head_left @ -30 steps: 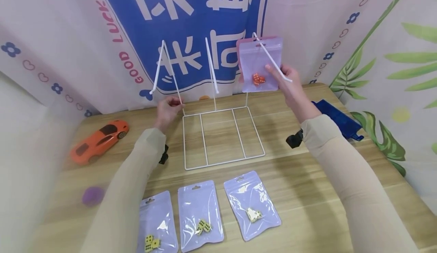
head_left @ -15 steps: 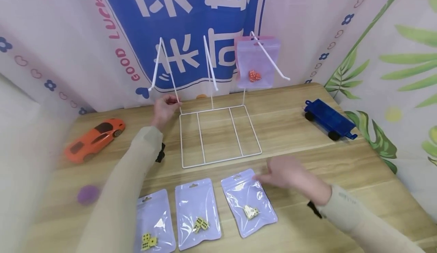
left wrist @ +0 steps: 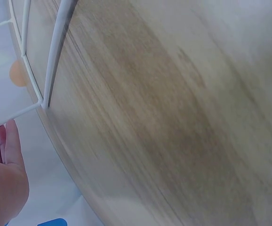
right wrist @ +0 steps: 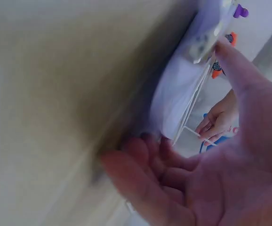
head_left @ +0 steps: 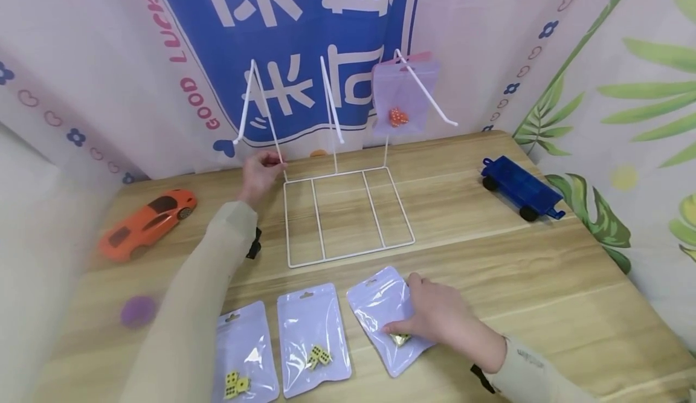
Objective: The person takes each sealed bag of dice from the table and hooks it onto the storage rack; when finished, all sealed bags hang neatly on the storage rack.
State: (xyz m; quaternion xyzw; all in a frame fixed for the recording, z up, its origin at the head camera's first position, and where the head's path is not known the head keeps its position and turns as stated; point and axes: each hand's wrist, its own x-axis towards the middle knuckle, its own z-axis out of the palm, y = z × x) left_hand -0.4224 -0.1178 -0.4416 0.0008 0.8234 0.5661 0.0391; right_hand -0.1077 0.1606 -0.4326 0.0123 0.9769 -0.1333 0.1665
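Observation:
A white wire rack [head_left: 350, 257] has three prongs; on its right prong hangs a bag of orange dice [head_left: 405, 92], with a pink edge behind it. My left hand [head_left: 260, 176] pinches the rack's left upright near the base, also visible in the left wrist view, where the hand [left wrist: 6, 174] grips the wire. Over the rightmost lavender bag [head_left: 375, 306] on the table, my right hand [head_left: 443, 312] has its thumb by the yellow dice and its fingers at the right edge. In the right wrist view those fingers curl by the bag [right wrist: 176, 89].
Two more lavender bags with yellow dice, one in the middle [head_left: 307, 312] and one at left [head_left: 244, 342], lie at the front. An orange car [head_left: 149, 225] and a purple object [head_left: 138, 311] are at left; a blue trailer [head_left: 522, 186] is at the back right.
My right hand has left the hanging orange-dice bag, come down toward the front and reached the rightmost lavender bag. The left hand stays on the rack's upright.

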